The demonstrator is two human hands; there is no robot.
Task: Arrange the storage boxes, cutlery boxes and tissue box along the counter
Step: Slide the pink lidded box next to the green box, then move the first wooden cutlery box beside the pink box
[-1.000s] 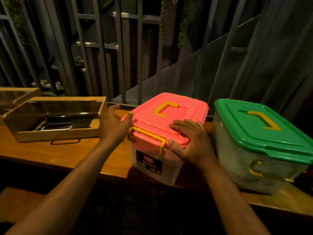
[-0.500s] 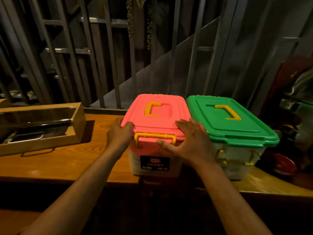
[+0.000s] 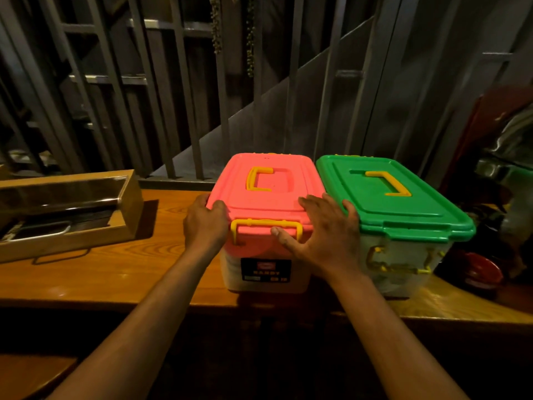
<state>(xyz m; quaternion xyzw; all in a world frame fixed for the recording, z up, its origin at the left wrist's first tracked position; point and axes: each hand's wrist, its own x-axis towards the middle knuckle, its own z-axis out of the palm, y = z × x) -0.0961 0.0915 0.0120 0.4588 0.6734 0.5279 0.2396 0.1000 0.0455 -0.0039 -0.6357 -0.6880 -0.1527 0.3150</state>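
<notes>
A storage box with a pink lid (image 3: pixel 274 197) and yellow handles stands on the wooden counter (image 3: pixel 115 272). Right beside it, touching, stands a storage box with a green lid (image 3: pixel 403 209). My left hand (image 3: pixel 204 223) grips the pink box's front left corner. My right hand (image 3: pixel 323 229) lies flat on its front right corner, fingers spread, thumb by the yellow front clasp. A wooden cutlery box (image 3: pixel 66 215) with a clear lid lies on the counter to the left.
Grey metal railings (image 3: pixel 184 96) and a stair rise behind the counter. At the right end sit dark kitchen items, among them a red bowl (image 3: pixel 481 272) and shiny metal ware (image 3: pixel 510 145). The counter's front edge runs under my forearms.
The pink box has turned square and slid right until it sits flush against the green box. Both hands stayed on it; the view shifted right.
</notes>
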